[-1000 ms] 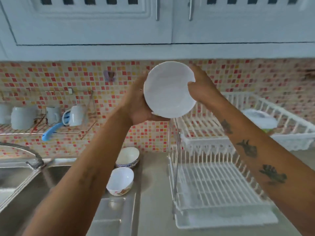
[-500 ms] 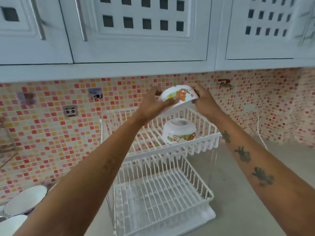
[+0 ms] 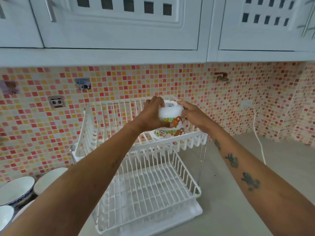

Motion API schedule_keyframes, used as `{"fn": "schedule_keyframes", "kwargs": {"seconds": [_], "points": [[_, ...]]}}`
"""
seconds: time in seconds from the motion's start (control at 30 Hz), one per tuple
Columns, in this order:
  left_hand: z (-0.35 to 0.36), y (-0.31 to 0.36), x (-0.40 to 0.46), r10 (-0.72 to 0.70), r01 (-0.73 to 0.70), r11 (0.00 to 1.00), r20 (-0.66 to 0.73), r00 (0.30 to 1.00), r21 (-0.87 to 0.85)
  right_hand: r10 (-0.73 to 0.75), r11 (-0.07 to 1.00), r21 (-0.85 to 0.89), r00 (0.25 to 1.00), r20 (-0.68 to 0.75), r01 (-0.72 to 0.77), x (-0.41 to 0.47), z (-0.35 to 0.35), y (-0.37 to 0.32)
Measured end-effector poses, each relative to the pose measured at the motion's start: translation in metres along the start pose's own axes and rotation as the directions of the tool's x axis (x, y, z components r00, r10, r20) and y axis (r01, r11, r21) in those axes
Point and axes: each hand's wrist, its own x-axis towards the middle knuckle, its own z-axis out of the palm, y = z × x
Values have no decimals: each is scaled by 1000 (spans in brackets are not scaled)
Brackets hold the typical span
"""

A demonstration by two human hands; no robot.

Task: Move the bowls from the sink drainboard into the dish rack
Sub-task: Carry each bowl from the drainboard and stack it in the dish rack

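A white two-tier dish rack (image 3: 179,169) stands on the counter against the tiled wall. On its upper tier an upside-down white bowl with cartoon animals (image 3: 163,134) rests. A second cartoon bowl (image 3: 170,114) is held upside down right on top of it, gripped by my left hand (image 3: 153,114) on its left side and my right hand (image 3: 192,114) on its right side. Whether the two bowls touch I cannot tell. At the lower left edge three more bowls show: a blue-rimmed bowl (image 3: 16,189), a white bowl (image 3: 49,178) behind it, and a partly cut-off bowl (image 3: 5,217).
The lower rack tier (image 3: 146,195) holds nothing, with a white drip tray beneath. Grey counter (image 3: 226,193) spreads to the right, with a white cable (image 3: 259,142) running down the wall. White cupboards hang overhead. Wall hooks and a small tap (image 3: 222,77) sit on the mosaic tiles.
Both hands have carried the bowl from in front of my view over to the rack, turned it upside down and lowered it onto the bowl on the upper tier. My view swung right.
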Motion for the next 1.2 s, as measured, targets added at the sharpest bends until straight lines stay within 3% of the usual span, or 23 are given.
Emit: {"fn": "schedule_keyframes", "kwargs": {"seconds": [0.2, 0.37, 0.53, 0.73, 0.83, 0.9, 0.97, 1.07, 1.2], "points": [[11, -7, -2, -16, 0, 991, 125, 992, 132, 38, 986, -162, 999, 20, -34, 3, 4, 7], [14, -5, 0, -18, -3, 990, 144, 989, 142, 36, 959, -280, 999, 8, -32, 4, 6, 9], [14, -5, -1, -23, 5, 991, 138, 990, 134, 31, 953, -302, 999, -11, -33, 4, 7, 11], [8, 5, -7, -51, 44, 998, 159, 986, 46, 27, 978, -204, 996, -88, -45, 1, 0, 13], [-8, 18, -12, -105, 100, 982, -26, 994, -159, -74, 973, -232, 967, -245, 16, -8, 0, 4], [-30, 32, -22, -244, 145, 910, -219, 945, -388, -148, 968, -241, 926, -347, 64, -18, 3, -6], [-55, 39, -37, -352, 144, 834, -312, 883, -533, -177, 974, -205, 898, -403, 100, -26, 11, -22], [-91, 30, -68, -413, 123, 778, -355, 839, -616, -251, 968, -84, 878, -408, 238, -36, 36, -63], [-140, -12, -122, -523, 160, 744, -416, 744, -649, -402, 875, 134, 851, -338, 466, -47, 98, -126]]}}
